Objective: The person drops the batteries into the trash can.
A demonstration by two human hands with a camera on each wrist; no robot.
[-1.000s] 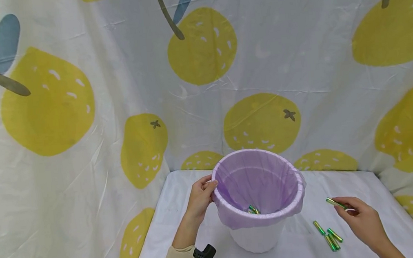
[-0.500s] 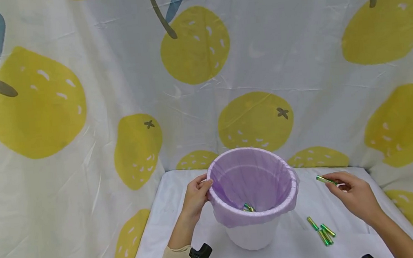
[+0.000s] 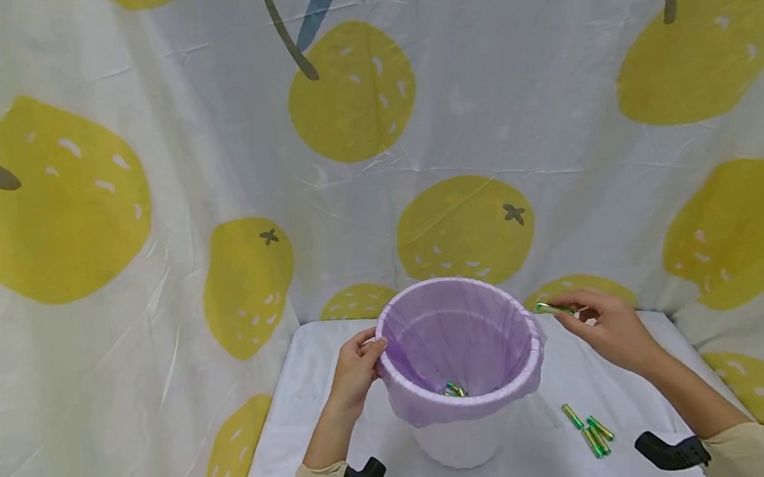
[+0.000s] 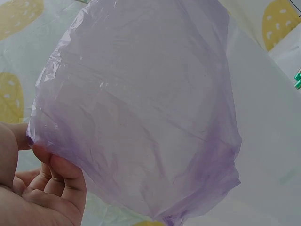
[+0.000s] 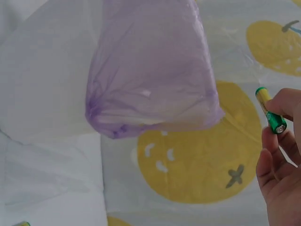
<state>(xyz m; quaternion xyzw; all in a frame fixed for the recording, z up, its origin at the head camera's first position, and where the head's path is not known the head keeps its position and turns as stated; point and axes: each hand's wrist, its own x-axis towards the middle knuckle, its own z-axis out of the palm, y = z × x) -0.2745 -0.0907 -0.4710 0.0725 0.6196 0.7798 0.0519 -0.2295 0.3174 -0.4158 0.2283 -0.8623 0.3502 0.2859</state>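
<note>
A white trash bin (image 3: 460, 444) lined with a purple plastic bag (image 3: 468, 407) stands tilted on the table. My left hand (image 3: 355, 370) grips its left rim, thumb at the inside edge; in the left wrist view the fingers pinch the purple bag (image 4: 141, 108) over the rim. To the right of the rim, my right hand (image 3: 608, 327) pinches a green and gold battery (image 3: 552, 308) between thumb and fingers. The right wrist view shows this battery (image 5: 271, 110) apart from the bag. Inside the bin lie a few similar batteries (image 3: 456, 389).
Several loose batteries (image 3: 590, 430) lie on the white table (image 3: 525, 476), right of the bin. A white curtain printed with yellow fruit (image 3: 465, 225) hangs behind and at both sides. Each wrist wears a black camera mount (image 3: 671, 451).
My right hand has carried the battery up and left, from above the loose batteries to beside the bin's rim. The left hand keeps its grip on the bin. The head view has shifted slightly.
</note>
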